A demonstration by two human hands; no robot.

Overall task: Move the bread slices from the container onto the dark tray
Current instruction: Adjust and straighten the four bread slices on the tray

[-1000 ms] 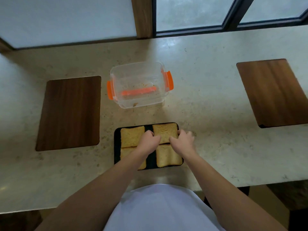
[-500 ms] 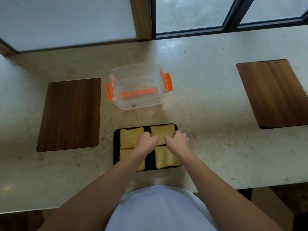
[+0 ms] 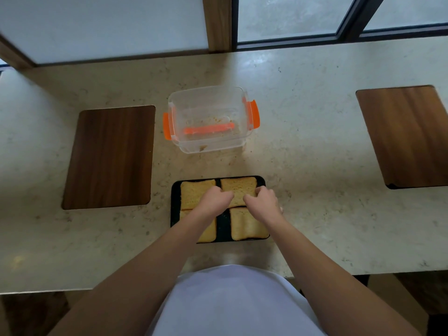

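Note:
A dark tray (image 3: 175, 204) lies on the counter just in front of me with several bread slices on it in a two-by-two layout. My left hand (image 3: 214, 200) and my right hand (image 3: 263, 201) both rest with curled fingers on the far right slice (image 3: 238, 186), one at each side of it. The far left slice (image 3: 194, 192) lies flat beside it. My left forearm partly covers the near left slice (image 3: 209, 232), and the near right slice (image 3: 247, 226) lies mostly bare. The clear container (image 3: 208, 93) with orange clips stands beyond the tray and holds only crumbs.
Two dark wooden boards are set in the pale stone counter, one at the left (image 3: 109, 156) and one at the right (image 3: 407, 134). A window frame runs along the counter's far edge. The counter's near edge is by my body.
Both hands stay on the far right slice and have only shifted slightly. All slices and the container are where they were.

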